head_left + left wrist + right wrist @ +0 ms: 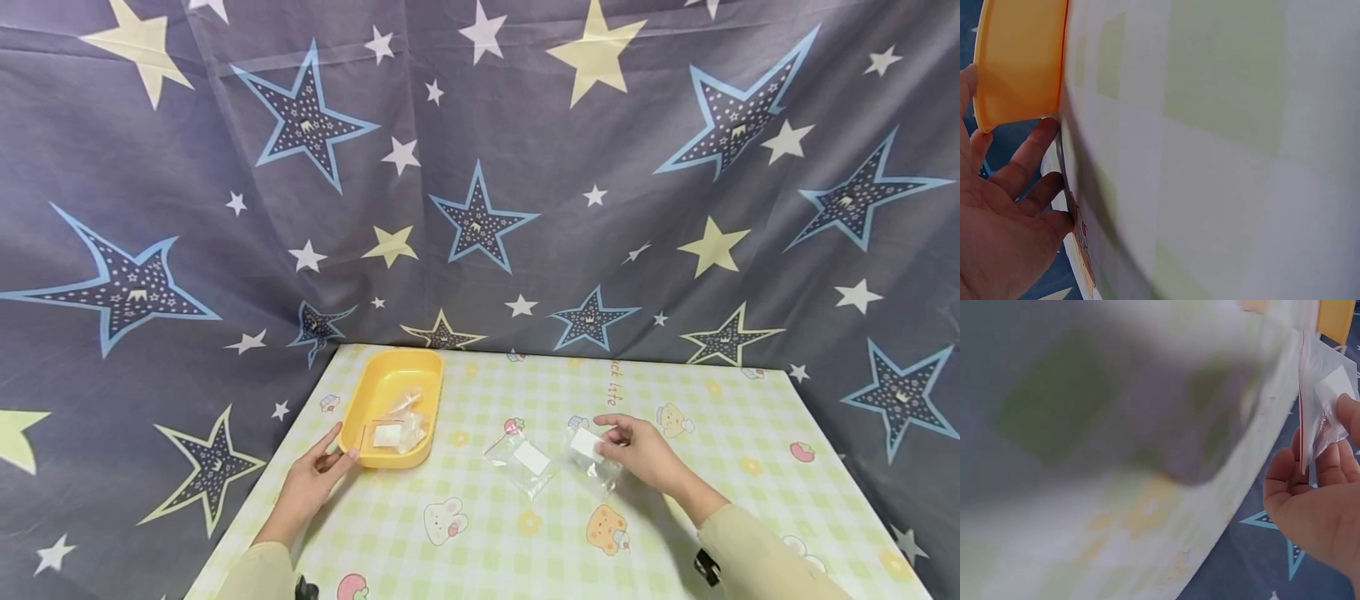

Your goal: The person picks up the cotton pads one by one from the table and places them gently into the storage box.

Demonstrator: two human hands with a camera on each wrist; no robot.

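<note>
My right hand (637, 450) pinches a small clear zip bag (596, 465) by its white label, thumb on top. In the right wrist view the zip bag (1322, 406) shows a red seal line, held between thumb and fingers. Left of it, a second clear zip bag (525, 462) with a white label lies flat on the table. My left hand (315, 479) touches the near left corner of the yellow tray (365, 396), fingers spread around it. Clear bags (401, 429), one with a white label, lie inside. The left wrist view shows fingers against the tray's (1022, 56) outer wall.
A green and white checked cloth (480, 542) with cartoon prints covers the table. Behind and beside it hangs a dark grey curtain (525, 142) with stars, meeting the table's back edge. The tray stands at the back left corner.
</note>
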